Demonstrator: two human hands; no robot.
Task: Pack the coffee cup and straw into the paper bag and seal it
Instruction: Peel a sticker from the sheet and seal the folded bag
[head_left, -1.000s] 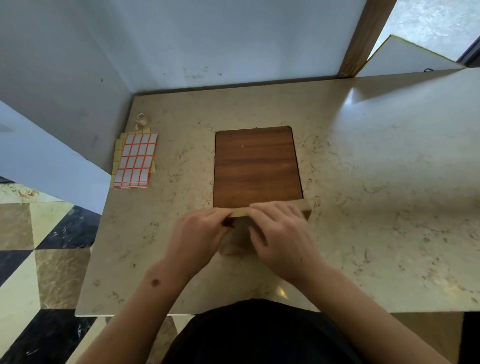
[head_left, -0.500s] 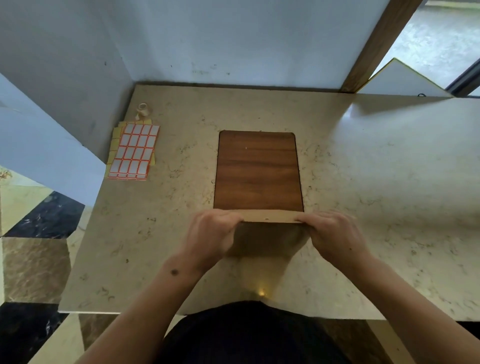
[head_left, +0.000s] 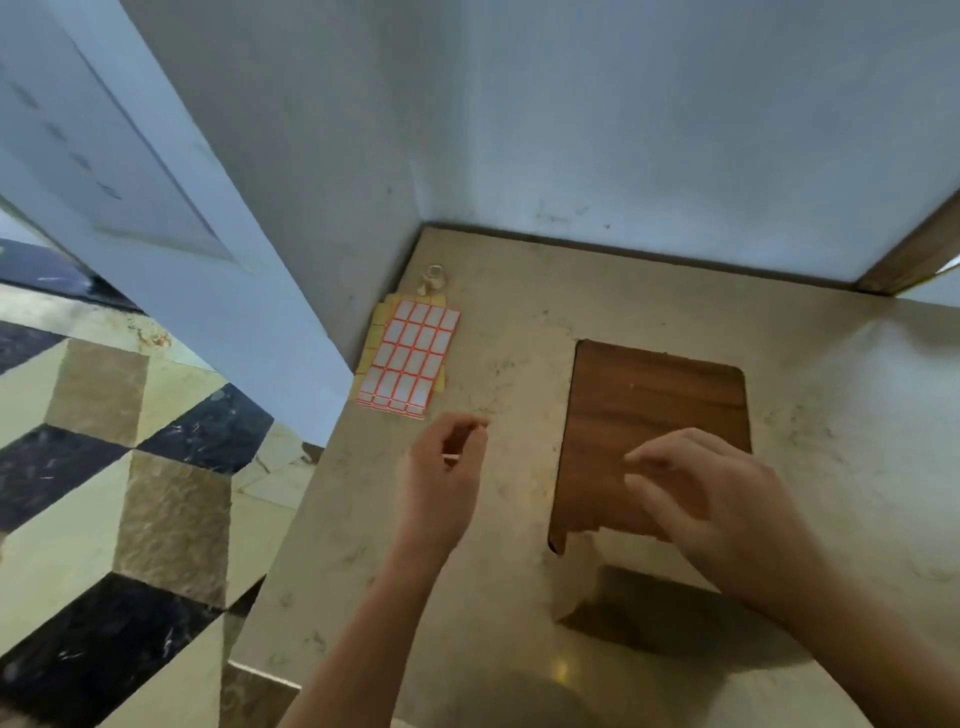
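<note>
The brown paper bag (head_left: 644, 608) stands near the table's front edge, its top folded over; the cup and straw do not show. My right hand (head_left: 722, 504) lies on the folded top and holds it down, with blurred fingers reaching out over the wooden board. My left hand (head_left: 441, 483) hangs above the table left of the bag, with loosely curled, parted fingers pointing toward a sheet of red-bordered white stickers (head_left: 408, 358). I cannot tell what the thin pale sliver at its fingers is.
A dark wooden board (head_left: 654, 410) lies on the marble table (head_left: 519, 322) behind the bag. A small clear ring-shaped object (head_left: 435, 278) sits past the stickers in the corner. Walls close off the back and left. The table's left edge drops to a tiled floor (head_left: 104, 493).
My left hand has let go of the bag's folded top and moved left and forward toward the sticker sheet. My right hand slid to the middle of the fold. The view swung left.
</note>
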